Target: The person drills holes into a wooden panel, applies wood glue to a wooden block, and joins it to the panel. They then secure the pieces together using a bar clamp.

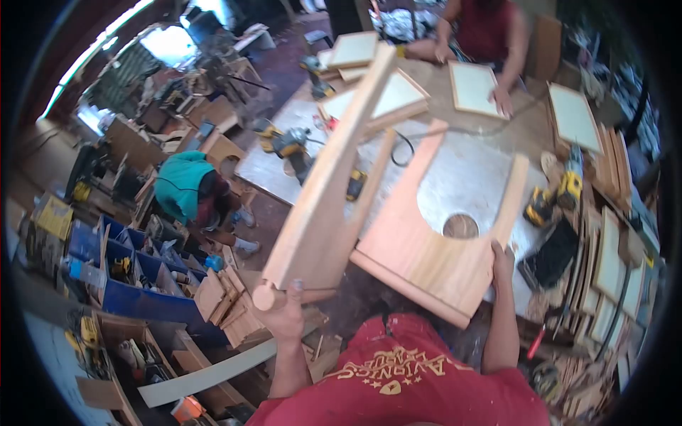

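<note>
My left hand (285, 318) is closed around the lower corner of a wooden panel (323, 245), tilted up on edge, with a long arm reaching away and a rounded bar end (267, 295) near my thumb. On the right, my right hand (503, 264) grips the side edge of a U-shaped wooden panel (419, 248). Two arms of that panel point away from me, and a thicker strip runs along its near edge. The two panels are side by side, their near corners close together, over the near part of the metal-topped table (284, 121).
Cordless drills (284, 142) and framed white panels (398, 92) lie on the table. Across it, a person (490, 35) touches another framed panel (474, 89). Stacked boards (604, 263) stand right. A person in teal (186, 186) bends over at left near blue bins (142, 295).
</note>
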Motion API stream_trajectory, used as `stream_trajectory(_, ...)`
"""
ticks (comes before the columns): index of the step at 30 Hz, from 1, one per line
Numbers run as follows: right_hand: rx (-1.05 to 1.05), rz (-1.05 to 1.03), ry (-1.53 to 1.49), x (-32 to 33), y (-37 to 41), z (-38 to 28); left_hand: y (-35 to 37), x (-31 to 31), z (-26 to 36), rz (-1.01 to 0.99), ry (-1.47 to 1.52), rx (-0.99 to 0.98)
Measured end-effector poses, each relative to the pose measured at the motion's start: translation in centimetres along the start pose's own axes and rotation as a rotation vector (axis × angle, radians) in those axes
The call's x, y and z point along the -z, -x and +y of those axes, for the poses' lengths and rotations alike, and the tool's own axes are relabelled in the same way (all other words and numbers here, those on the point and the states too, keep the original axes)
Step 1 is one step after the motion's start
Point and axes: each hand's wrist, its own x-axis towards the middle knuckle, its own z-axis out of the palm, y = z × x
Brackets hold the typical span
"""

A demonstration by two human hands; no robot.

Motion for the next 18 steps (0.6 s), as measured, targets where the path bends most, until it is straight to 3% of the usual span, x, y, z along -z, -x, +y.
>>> stream_trajectory(9,-0.025,0.009,-0.070,-0.2,0.3,-0.6,0.5,0.0,0.2,-0.063,0.093,0.080)
stream_trajectory(18,-0.001,-0.023,-0.150,-0.1,0.2,-0.1,4.2,-1.7,-7.4,0.001,0.092,0.202)
